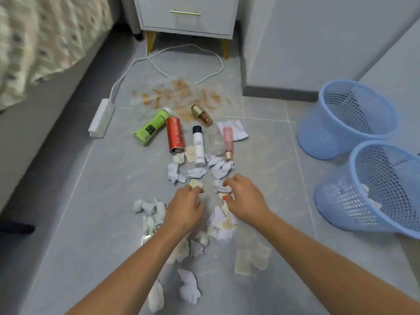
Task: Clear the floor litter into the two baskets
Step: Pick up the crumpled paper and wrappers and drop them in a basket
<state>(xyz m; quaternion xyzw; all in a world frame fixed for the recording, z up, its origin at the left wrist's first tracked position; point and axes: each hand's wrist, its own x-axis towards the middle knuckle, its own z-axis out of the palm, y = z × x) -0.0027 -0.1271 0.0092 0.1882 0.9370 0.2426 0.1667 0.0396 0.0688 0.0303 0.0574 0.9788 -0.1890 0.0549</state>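
Litter is strewn over the grey tiled floor. My left hand [185, 206] pinches a small beige wrapper [196, 184]. My right hand [245, 201] closes on a crumpled white paper ball [220, 187] and a scrap with a red mark [225, 197]. Further off lie a green bottle [151, 126], a red can [174, 135], a white bottle [198, 146], a pink bottle [228, 142] and a gold-capped bottle [201, 114]. Two blue mesh baskets stand tilted at the right: the far one [345, 119] looks empty, the near one [372, 189] holds some white paper.
Several crumpled tissues [150, 208] and flat wrappers [250, 258] lie around my arms. A white power strip [101, 118] and its cord trail toward a nightstand [186, 14]. Orange-printed clear wrappers [177, 94] lie beyond the bottles. A bed edge runs along the left.
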